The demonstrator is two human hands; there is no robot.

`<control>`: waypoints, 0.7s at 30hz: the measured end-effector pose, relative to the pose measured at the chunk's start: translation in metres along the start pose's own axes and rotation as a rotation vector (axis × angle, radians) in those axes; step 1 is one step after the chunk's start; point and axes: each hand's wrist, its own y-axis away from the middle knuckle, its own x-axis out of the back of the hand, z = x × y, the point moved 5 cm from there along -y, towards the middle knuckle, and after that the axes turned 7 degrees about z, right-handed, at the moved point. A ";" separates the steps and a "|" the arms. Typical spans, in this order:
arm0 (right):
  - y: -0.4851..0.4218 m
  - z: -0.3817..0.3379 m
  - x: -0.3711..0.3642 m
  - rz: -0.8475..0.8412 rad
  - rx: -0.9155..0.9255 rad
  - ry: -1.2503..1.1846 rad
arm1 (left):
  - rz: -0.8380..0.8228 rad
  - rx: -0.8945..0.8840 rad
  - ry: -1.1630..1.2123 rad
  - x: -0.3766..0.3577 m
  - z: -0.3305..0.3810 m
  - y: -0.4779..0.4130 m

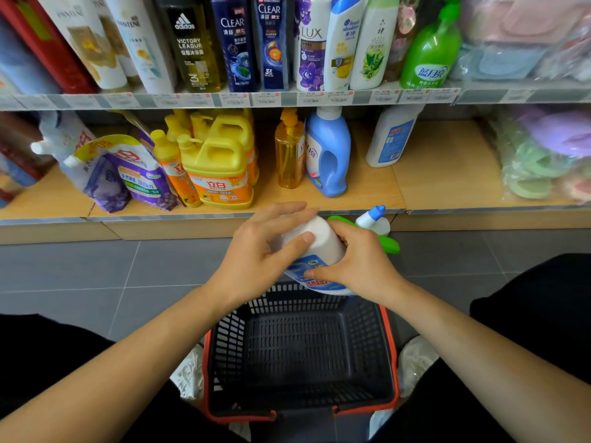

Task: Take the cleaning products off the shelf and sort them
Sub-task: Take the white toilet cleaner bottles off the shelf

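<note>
I hold a white bottle [315, 247] with a blue label over the far rim of a dark shopping basket [300, 356]. The bottle is tilted, its flat base facing me. My left hand [265, 247] grips its left side, thumb across the base. My right hand [358, 260] grips its right side and label. Just behind them lie a green bottle [388, 244] and a white bottle with a blue cap [372, 217]. On the lower shelf [447, 187] stand yellow detergent jugs [220, 171], a purple refill pouch [128, 177], an amber pump bottle [289, 155], a blue laundry bottle [329, 155] and a white bottle [390, 139].
The upper shelf carries shampoo and body-wash bottles [233, 43] and a green pump bottle [430, 52]. Bagged sponges [543, 155] fill the lower shelf's right end. The basket has a red rim and stands on grey floor tiles [96, 276] between my knees.
</note>
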 end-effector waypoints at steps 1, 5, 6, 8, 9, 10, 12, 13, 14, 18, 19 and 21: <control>0.000 0.000 0.001 0.003 -0.006 -0.013 | -0.026 -0.070 -0.042 -0.001 0.003 0.002; 0.000 -0.001 0.004 0.033 -0.003 -0.017 | -0.066 -0.252 -0.089 -0.005 0.007 0.009; 0.001 -0.001 0.005 0.040 -0.006 -0.018 | -0.052 -0.298 -0.093 -0.005 0.007 0.010; 0.001 0.001 0.005 0.058 -0.019 -0.034 | -0.025 -0.393 -0.114 -0.004 0.007 0.013; 0.002 0.001 0.006 0.066 -0.027 -0.046 | -0.009 -0.427 -0.121 -0.004 0.007 0.014; 0.002 0.001 0.006 0.074 -0.033 -0.058 | 0.010 -0.450 -0.121 -0.003 0.008 0.014; 0.002 0.002 0.006 0.085 -0.038 -0.074 | 0.062 -0.461 -0.119 -0.001 0.009 0.013; 0.002 0.002 0.006 0.087 -0.044 -0.087 | 0.098 -0.445 -0.118 0.001 0.009 0.012; 0.002 0.004 0.006 0.089 -0.052 -0.105 | 0.137 -0.413 -0.116 0.004 0.008 0.010; 0.002 0.006 0.008 0.100 -0.058 -0.171 | 0.212 -0.198 -0.111 0.014 0.000 -0.001; 0.002 0.005 0.008 0.098 -0.051 -0.178 | 0.194 -0.109 -0.058 0.014 -0.003 -0.004; 0.002 0.004 0.006 0.092 -0.025 -0.173 | 0.146 0.075 0.090 0.012 -0.008 -0.008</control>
